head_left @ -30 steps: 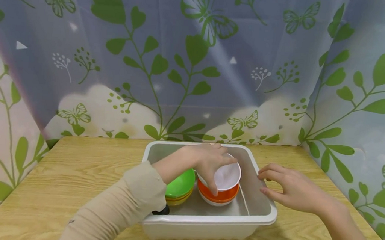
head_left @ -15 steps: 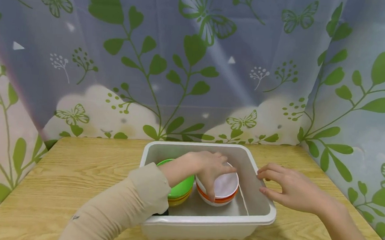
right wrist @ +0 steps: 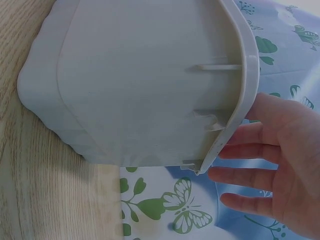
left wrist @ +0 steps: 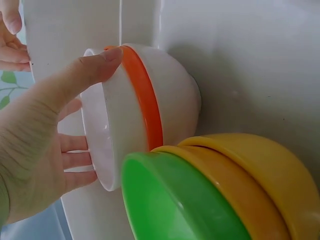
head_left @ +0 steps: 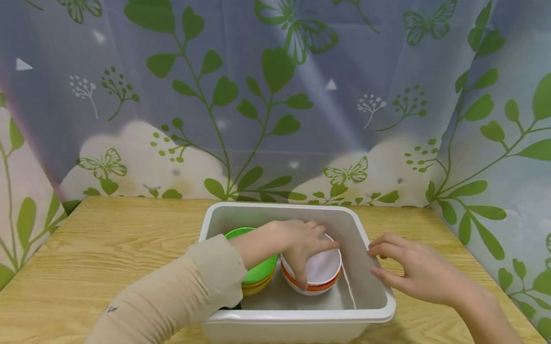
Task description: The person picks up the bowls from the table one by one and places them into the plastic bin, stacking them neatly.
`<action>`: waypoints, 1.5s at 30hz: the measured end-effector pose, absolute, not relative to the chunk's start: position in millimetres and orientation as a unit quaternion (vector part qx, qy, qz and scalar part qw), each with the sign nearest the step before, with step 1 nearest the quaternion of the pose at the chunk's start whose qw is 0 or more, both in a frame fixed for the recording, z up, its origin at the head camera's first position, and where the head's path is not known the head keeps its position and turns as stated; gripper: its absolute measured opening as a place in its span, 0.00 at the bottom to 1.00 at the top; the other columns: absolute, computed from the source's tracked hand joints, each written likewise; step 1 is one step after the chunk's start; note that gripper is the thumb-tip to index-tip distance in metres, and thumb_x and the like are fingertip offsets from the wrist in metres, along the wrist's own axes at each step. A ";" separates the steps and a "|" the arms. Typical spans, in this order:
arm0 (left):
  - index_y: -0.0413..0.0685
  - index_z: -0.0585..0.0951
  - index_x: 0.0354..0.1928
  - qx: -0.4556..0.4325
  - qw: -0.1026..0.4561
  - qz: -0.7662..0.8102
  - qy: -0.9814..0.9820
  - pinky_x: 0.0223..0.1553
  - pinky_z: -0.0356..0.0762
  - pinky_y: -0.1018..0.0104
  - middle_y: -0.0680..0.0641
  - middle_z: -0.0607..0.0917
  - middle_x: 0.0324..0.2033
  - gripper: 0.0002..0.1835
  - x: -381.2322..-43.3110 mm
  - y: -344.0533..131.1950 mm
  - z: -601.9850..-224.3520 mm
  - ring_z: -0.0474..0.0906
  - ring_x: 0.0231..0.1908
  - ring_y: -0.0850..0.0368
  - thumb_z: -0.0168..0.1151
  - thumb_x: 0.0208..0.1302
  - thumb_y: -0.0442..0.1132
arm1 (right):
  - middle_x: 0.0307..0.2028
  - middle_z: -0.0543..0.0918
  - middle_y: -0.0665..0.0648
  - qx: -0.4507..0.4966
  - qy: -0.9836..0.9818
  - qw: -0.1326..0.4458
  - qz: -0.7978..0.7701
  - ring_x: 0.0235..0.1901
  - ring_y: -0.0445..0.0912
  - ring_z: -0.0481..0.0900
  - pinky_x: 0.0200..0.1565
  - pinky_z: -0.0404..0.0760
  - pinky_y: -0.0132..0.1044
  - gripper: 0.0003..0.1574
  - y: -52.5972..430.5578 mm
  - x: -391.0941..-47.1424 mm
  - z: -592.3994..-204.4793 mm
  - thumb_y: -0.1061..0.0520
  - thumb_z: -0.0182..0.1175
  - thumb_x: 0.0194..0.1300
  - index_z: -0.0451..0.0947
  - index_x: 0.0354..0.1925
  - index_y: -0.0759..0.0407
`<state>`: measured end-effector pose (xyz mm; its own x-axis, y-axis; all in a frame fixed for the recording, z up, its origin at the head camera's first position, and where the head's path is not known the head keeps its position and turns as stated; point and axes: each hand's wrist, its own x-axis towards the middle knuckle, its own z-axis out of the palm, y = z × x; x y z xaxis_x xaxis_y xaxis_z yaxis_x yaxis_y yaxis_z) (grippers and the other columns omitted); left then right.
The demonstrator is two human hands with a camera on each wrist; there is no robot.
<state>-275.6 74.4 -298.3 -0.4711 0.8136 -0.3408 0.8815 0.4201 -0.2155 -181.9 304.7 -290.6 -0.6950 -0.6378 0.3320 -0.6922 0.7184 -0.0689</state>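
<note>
My left hand reaches into a pale grey plastic tub and holds a white bowl by its rim. In the left wrist view the thumb lies along the outside and the fingers are at the rim farther round. That bowl is nested in an orange bowl, which sits in another white bowl. To the left is a stack with a green bowl on top and yellow bowls under it. My right hand is at the tub's right rim, fingertips touching it, fingers extended in the right wrist view.
The tub stands on a wooden table. A curtain printed with leaves and butterflies hangs behind it. Something dark, partly hidden, is by the tub's near left rim. A thin pale strip lies inside the tub at right.
My left hand has lowered the white bowl into the orange one, whose inside is now covered. Over the last half second the hand is nearly still. My right hand stays at the rim.
</note>
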 end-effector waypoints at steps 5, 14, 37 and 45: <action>0.61 0.52 0.72 0.511 0.084 -0.194 0.833 0.59 0.60 0.64 0.48 0.60 0.65 0.56 -276.0 75.2 -301.4 0.56 0.64 0.55 0.66 0.41 0.69 | 0.43 0.77 0.44 0.365 -0.914 0.147 0.093 0.34 0.33 0.76 0.33 0.76 0.33 0.11 305.0 -181.9 -291.6 0.55 0.64 0.57 0.79 0.40 0.52; 0.61 0.51 0.72 0.512 0.087 -0.192 0.833 0.60 0.59 0.65 0.48 0.58 0.66 0.57 -278.1 76.0 -305.8 0.55 0.64 0.56 0.66 0.41 0.69 | 0.43 0.77 0.44 0.365 -0.914 0.147 0.095 0.34 0.34 0.76 0.34 0.77 0.33 0.11 304.9 -181.8 -292.1 0.55 0.64 0.57 0.78 0.41 0.52; 0.63 0.49 0.72 0.489 0.120 -0.194 0.842 0.60 0.59 0.64 0.50 0.55 0.68 0.57 -277.8 80.8 -307.4 0.50 0.67 0.58 0.67 0.41 0.68 | 0.43 0.77 0.45 0.365 -0.913 0.157 0.091 0.34 0.35 0.76 0.33 0.77 0.33 0.12 306.2 -182.6 -292.8 0.55 0.65 0.56 0.79 0.41 0.53; 0.66 0.48 0.72 0.487 0.125 -0.187 0.844 0.58 0.62 0.66 0.50 0.55 0.67 0.58 -278.7 82.4 -307.8 0.52 0.66 0.59 0.69 0.39 0.66 | 0.43 0.77 0.44 0.364 -0.915 0.145 0.097 0.34 0.33 0.75 0.33 0.76 0.32 0.11 305.7 -182.1 -291.6 0.55 0.64 0.58 0.78 0.41 0.52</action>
